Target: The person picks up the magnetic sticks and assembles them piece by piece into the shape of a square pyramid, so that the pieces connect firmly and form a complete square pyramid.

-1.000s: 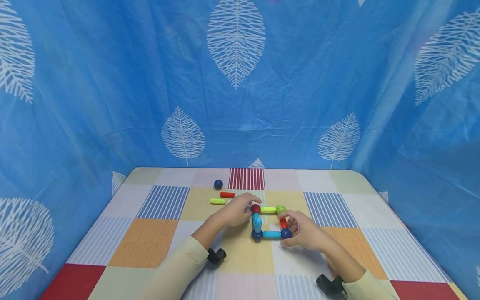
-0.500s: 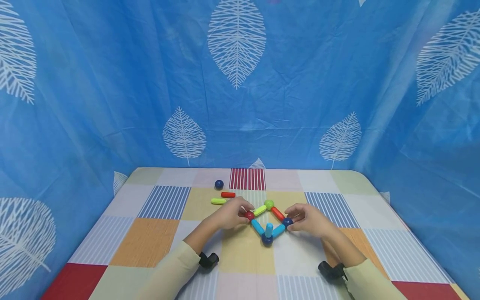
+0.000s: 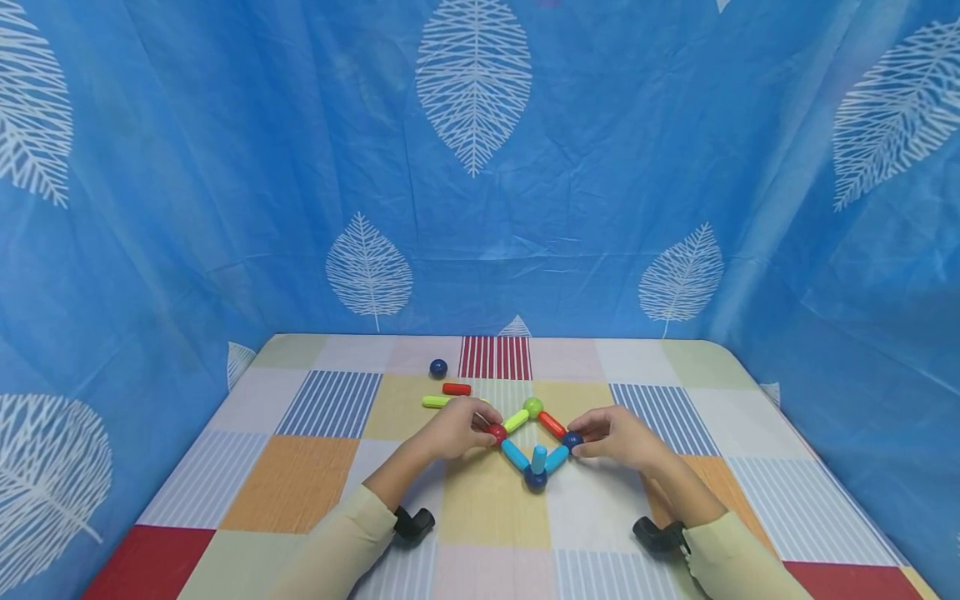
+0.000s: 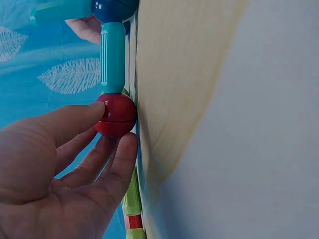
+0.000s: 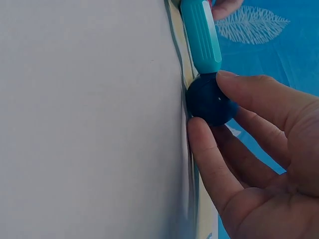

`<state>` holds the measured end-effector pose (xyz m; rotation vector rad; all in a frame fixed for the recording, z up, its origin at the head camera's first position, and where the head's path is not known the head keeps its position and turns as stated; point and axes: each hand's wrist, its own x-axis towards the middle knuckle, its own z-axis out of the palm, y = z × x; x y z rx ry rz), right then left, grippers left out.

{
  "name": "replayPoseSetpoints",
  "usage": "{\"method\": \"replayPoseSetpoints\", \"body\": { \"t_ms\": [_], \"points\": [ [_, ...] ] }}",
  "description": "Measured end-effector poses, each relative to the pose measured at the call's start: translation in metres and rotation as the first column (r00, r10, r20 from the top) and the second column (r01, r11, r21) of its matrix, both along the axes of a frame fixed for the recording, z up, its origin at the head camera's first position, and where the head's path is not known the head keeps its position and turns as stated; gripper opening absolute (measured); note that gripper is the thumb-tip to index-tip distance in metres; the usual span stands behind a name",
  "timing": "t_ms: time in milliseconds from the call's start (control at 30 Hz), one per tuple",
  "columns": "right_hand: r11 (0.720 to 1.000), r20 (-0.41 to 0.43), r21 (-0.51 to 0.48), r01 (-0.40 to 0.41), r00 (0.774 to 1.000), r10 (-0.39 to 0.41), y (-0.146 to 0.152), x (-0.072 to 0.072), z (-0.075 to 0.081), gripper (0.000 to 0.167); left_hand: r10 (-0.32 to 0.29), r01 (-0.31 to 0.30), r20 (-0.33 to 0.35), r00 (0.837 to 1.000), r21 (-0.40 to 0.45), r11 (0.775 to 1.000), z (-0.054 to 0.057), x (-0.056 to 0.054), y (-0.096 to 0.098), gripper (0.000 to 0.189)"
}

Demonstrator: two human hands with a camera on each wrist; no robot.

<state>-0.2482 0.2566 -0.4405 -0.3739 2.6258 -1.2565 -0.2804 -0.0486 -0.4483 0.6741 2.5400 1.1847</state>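
Observation:
A four-sided frame of toy building rods and balls lies on the table, turned like a diamond. My left hand (image 3: 459,427) pinches the red ball (image 4: 117,115) at its left corner between thumb and fingers. At the right corner, my right hand (image 3: 621,437) pinches a dark blue ball (image 5: 211,99). A green ball (image 3: 533,407) forms the far corner, joined by a yellow-green rod (image 3: 517,421) and a red rod (image 3: 552,426). Two light blue rods (image 3: 515,456) meet at the near dark blue ball (image 3: 536,481), from which another light blue rod (image 3: 539,458) stands up.
Beyond my left hand lie a loose yellow-green rod (image 3: 437,402), partly hidden by it, a loose red rod (image 3: 456,389) and a dark blue ball (image 3: 438,367). A patchwork cloth covers the table (image 3: 495,525). Blue leaf-print curtains (image 3: 480,250) enclose the back and sides.
The frame has turned from square-on to a diamond, one corner now pointing near. My left hand came down and left with the red ball; my right hand shifted slightly with the blue ball.

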Motion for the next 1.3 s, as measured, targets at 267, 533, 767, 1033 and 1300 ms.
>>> {"method": "replayPoseSetpoints", "body": {
  "t_ms": [267,533,767,1033,1300],
  "points": [
    [1.000,0.011,0.009,0.014,1.000,-0.014,0.001,-0.003,-0.004,0.032,0.004,-0.004,-0.021,1.000,-0.008,1.000,0.006,0.000,-0.008,0.026],
    [1.000,0.014,0.010,0.026,1.000,-0.026,-0.001,-0.002,-0.001,0.033,0.042,-0.044,-0.173,0.984,-0.004,0.999,0.016,-0.008,-0.033,0.024],
    [1.000,0.025,-0.012,0.012,1.000,-0.011,-0.001,0.001,0.002,0.037,0.126,-0.149,-0.172,0.977,-0.129,0.980,0.019,-0.019,-0.051,0.026],
    [1.000,0.041,0.009,0.016,0.999,-0.016,0.000,-0.003,-0.001,0.039,0.128,-0.171,-0.188,0.974,-0.231,0.958,0.017,-0.031,-0.058,0.023],
    [0.999,0.061,0.016,0.040,0.997,-0.041,0.000,-0.004,-0.002,0.040,0.102,-0.153,-0.179,0.979,-0.300,0.942,0.016,-0.042,-0.055,0.024]
  ]
}}
